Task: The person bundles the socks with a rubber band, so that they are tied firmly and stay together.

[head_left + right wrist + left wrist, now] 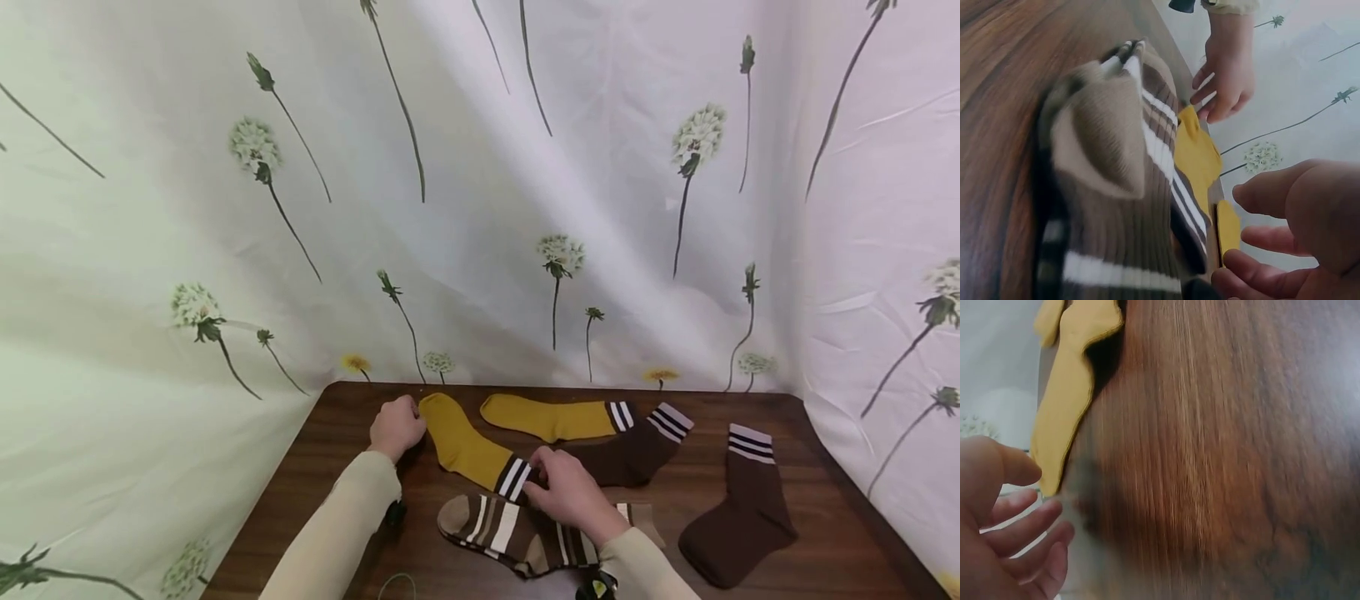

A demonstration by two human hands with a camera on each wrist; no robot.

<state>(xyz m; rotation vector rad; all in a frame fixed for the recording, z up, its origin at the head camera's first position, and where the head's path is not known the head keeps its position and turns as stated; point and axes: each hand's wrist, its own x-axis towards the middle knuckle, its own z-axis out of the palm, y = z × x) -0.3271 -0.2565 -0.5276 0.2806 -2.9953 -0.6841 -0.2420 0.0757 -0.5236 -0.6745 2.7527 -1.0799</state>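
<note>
A yellow sock [468,446] with a black-and-white striped cuff lies slantwise on the table. My left hand [397,427] is beside its toe; the left wrist view shows thumb and loosely bent fingers [1025,528] spread apart right at the toe tip. Over the cuff end hovers my right hand [566,487]. In the right wrist view its thumb and fingers [1272,240] stand apart, with nothing gripped between them. Below, nearer to me, the brown, tan and white striped socks [502,527] lie together, partly hidden under the right forearm.
Behind lies a second yellow sock [555,419], overlapping a dark brown sock [618,458] with a pale striped cuff. Another brown sock [738,525] lies at the right of the wooden table [832,500]. A white flower-printed cloth [480,250] hangs around the table's back and sides.
</note>
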